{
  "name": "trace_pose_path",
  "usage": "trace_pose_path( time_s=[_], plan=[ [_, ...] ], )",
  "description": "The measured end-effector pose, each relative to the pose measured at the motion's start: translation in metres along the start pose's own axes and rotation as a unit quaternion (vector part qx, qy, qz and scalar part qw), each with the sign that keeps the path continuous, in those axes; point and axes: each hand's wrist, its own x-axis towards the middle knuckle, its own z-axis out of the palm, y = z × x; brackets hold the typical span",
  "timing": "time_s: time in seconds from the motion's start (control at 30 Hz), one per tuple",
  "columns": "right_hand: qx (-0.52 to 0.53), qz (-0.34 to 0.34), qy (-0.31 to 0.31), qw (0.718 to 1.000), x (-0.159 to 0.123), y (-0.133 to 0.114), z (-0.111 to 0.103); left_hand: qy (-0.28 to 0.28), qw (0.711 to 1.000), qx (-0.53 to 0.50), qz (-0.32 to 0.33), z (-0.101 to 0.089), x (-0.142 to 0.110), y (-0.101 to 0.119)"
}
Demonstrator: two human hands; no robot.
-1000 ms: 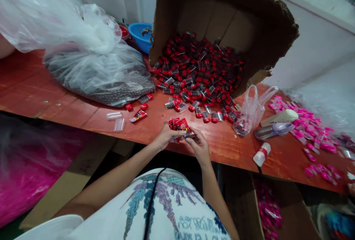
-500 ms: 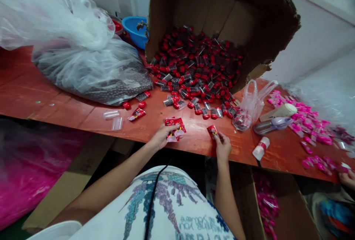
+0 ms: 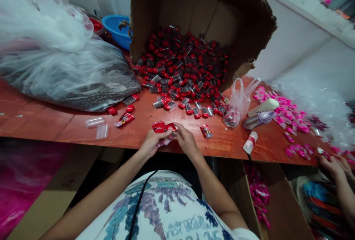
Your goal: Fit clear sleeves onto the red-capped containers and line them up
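Note:
Over the table's front edge, my left hand [image 3: 152,141] is closed on a few flat red printed sleeves [image 3: 158,127] that fan out past its fingers. My right hand [image 3: 186,141] meets it there, thumb and fingers pinching one of the sleeves. Just to the right, a small container in a red printed sleeve [image 3: 206,131] lies on the table. On the left are another red sleeved piece [image 3: 124,119], two loose red caps [image 3: 112,111] and two clear plastic tubes [image 3: 102,131].
A torn cardboard box [image 3: 244,22] spills small red-capped containers [image 3: 180,73] onto the red table [image 3: 63,127]. Left stands a plastic bag of dark beads [image 3: 91,92]; right are a knotted bag [image 3: 235,110], a bottle [image 3: 255,121] and pink pieces [image 3: 288,118]. Another person's hands [image 3: 334,164] work far right.
My right hand carried a red sleeved container rightward, let it go on the table, and came back to the sleeves in my left hand. The view has shifted to the right.

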Motion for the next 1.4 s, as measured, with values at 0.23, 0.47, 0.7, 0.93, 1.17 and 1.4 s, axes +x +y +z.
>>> trace_pose_path(
  time_s=[0.23,0.47,0.7,0.93,1.17,1.4],
  plan=[
    [-0.151,-0.040,-0.021,0.988,0.037,0.038,-0.044,0.068,0.995,-0.068,-0.022,-0.003,0.005,0.004],
    [-0.344,-0.017,0.018,0.939,0.052,0.080,-0.074,0.104,0.983,-0.146,-0.037,-0.008,0.008,0.012],
    [-0.335,-0.108,-0.103,0.930,0.034,0.049,-0.042,0.093,0.961,-0.249,-0.072,-0.008,0.015,0.014],
    [0.005,0.005,0.045,0.999,-0.005,0.002,-0.009,0.119,0.958,-0.253,-0.061,-0.007,0.015,0.021],
    [0.135,0.062,0.107,0.983,-0.020,-0.022,0.016,0.124,0.965,-0.229,-0.015,-0.005,0.014,0.013],
    [0.185,0.095,0.084,0.974,-0.021,-0.021,0.018,0.103,0.982,-0.150,0.047,-0.001,0.003,0.011]
  ],
)
